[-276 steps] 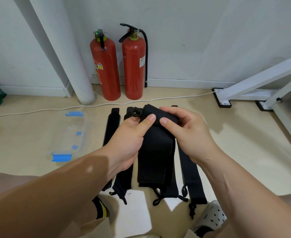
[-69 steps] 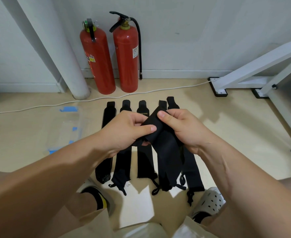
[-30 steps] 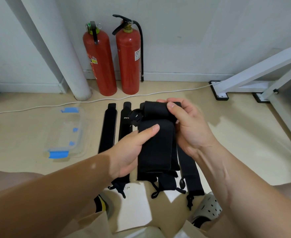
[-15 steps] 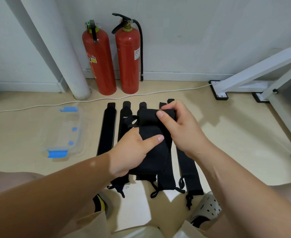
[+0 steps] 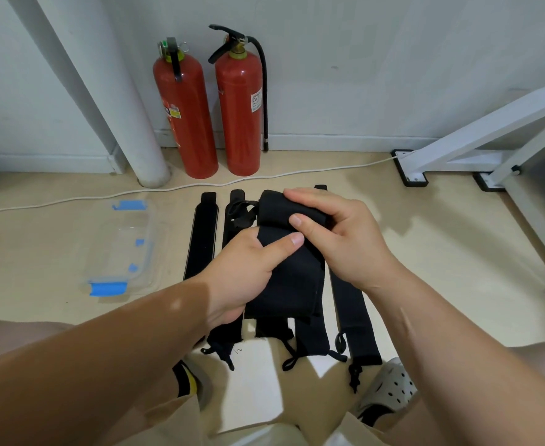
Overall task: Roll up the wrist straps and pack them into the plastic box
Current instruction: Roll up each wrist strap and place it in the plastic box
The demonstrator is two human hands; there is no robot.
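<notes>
Beige floor (image 5: 441,252) below a white wall (image 5: 361,59) fills the view. Above the floor, both hands hold one black wrist strap (image 5: 290,284). The right hand (image 5: 338,233) grips the rolled top part of it, the thumb in front and the fingers curled over the roll. The left hand (image 5: 248,272) holds the flat hanging part just below the roll, the thumb lying across the cloth. Under the hands, more black straps (image 5: 202,239) lie flat on the floor side by side, their loops toward the person. To their left, apart from them, stands the clear plastic box (image 5: 126,239) with blue clips. Two red fire extinguishers (image 5: 185,114) stand at the wall beside a white pillar (image 5: 113,91). A white cable (image 5: 103,196) runs on the floor in front of them. A white shoe (image 5: 390,387) shows at the lower right.
</notes>
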